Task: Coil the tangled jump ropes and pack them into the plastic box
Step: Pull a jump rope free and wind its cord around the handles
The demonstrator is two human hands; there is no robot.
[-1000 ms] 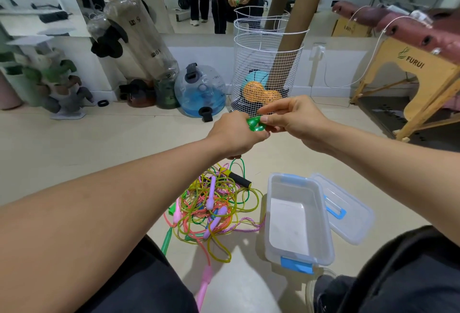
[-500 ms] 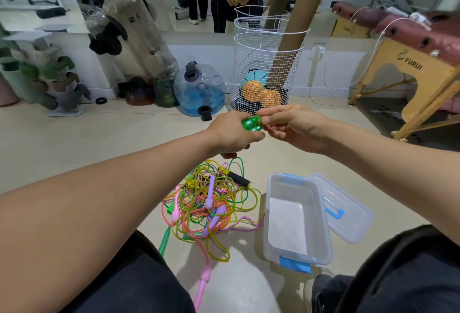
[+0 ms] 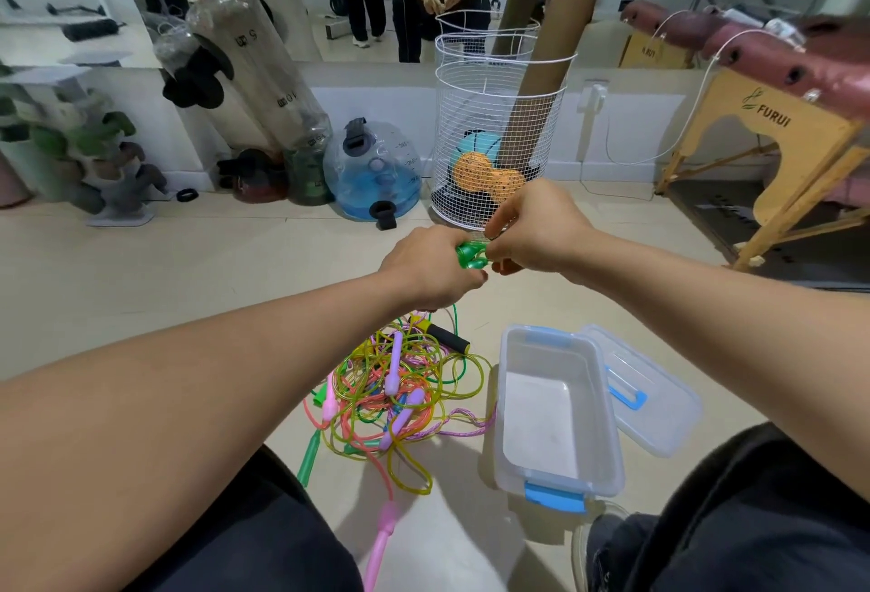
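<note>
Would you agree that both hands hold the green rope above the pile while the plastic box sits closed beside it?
Not quite: the plastic box is open, its lid lying beside it, as the head view shows. Both the left hand and right hand do hold the green rope above the pile.

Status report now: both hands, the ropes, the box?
Left hand and right hand both grip green rope. Tangled ropes on floor beside plastic box. Box open, nothing inside; lid leaning on it.

Green rope (image 3: 471, 255) mostly hidden inside left hand (image 3: 430, 269) and right hand (image 3: 536, 226); pink handle (image 3: 381, 539) cut by bottom edge.
</note>
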